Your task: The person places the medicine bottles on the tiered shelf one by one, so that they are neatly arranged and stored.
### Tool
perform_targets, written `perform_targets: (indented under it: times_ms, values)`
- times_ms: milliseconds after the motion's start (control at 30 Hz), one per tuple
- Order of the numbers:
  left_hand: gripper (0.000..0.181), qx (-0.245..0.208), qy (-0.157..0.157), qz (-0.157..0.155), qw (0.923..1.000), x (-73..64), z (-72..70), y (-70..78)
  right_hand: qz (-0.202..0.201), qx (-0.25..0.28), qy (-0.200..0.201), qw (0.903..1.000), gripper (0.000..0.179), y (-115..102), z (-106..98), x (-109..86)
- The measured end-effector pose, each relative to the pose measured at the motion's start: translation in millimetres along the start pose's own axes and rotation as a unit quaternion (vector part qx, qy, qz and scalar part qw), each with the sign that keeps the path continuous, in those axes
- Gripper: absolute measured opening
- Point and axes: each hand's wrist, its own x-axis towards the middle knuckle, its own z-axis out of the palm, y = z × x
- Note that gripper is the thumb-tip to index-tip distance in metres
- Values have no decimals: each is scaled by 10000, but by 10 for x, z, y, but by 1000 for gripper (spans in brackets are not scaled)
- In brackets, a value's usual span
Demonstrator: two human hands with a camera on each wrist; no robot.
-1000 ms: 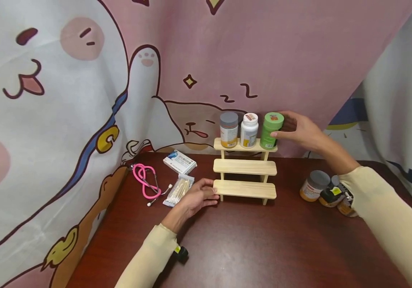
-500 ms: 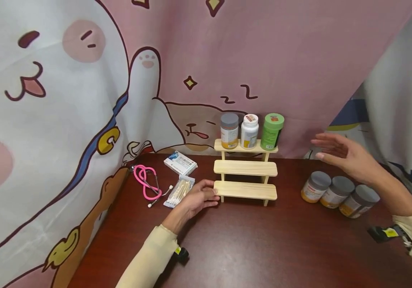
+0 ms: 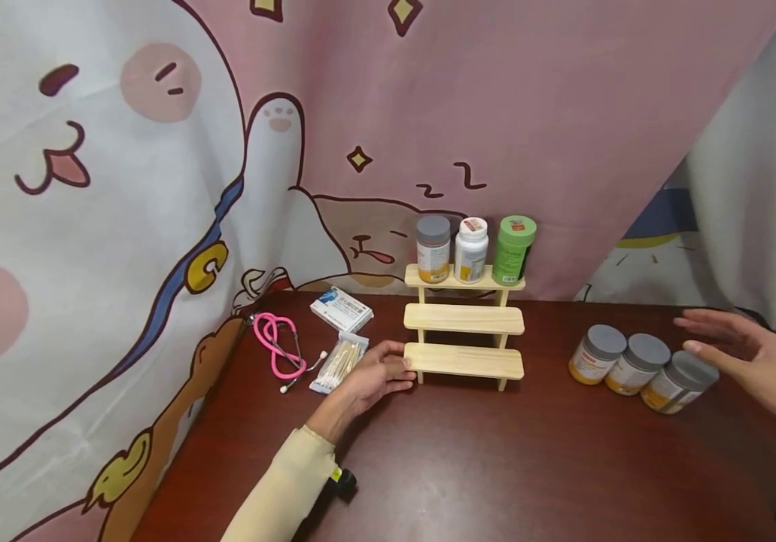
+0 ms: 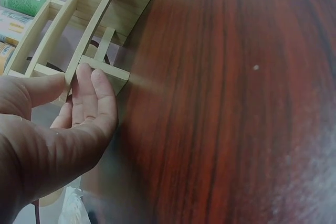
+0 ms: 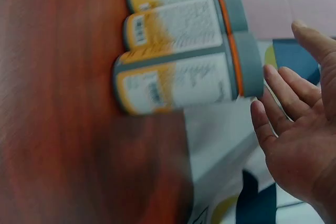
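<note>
A three-tier wooden display stand stands on the table, and my left hand pinches the left end of its lowest board. In the left wrist view, the thumb and fingers lie on either side of that board. The top tier carries a grey-capped bottle, a white bottle and a green bottle. On the right, my right hand hovers with fingers spread beside three grey-capped supplement bottles, the nearest bottle being close to its fingertips. Nothing is in that hand.
Left of the stand lie a pack of cotton swabs, a white medicine box and a pink stethoscope. A patterned cloth hangs behind the dark red table.
My right hand has let go of the green bottle on the top tier and moved right and down to the three grey-capped bottles. The left hand keeps its hold on the stand.
</note>
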Motion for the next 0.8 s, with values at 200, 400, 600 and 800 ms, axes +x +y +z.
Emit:
perform_targets:
  times_ms: [200,400,600,800]
  values:
    - [36,-40,50,38,10000,-19,-21,-40,197,-107,-507,9985,81,186,10,-131]
    - [37,-7,-16,124,9999,37,4,-13,243,-182,-447,9985,82,257,37,-273]
    - [37,-6,46,142,9999,44,3,-9,153,11,-295,9994,77,261,68,-299]
    - [36,-58,50,119,9999,36,6,-34,312,-190,-369,9986,81,238,105,-288]
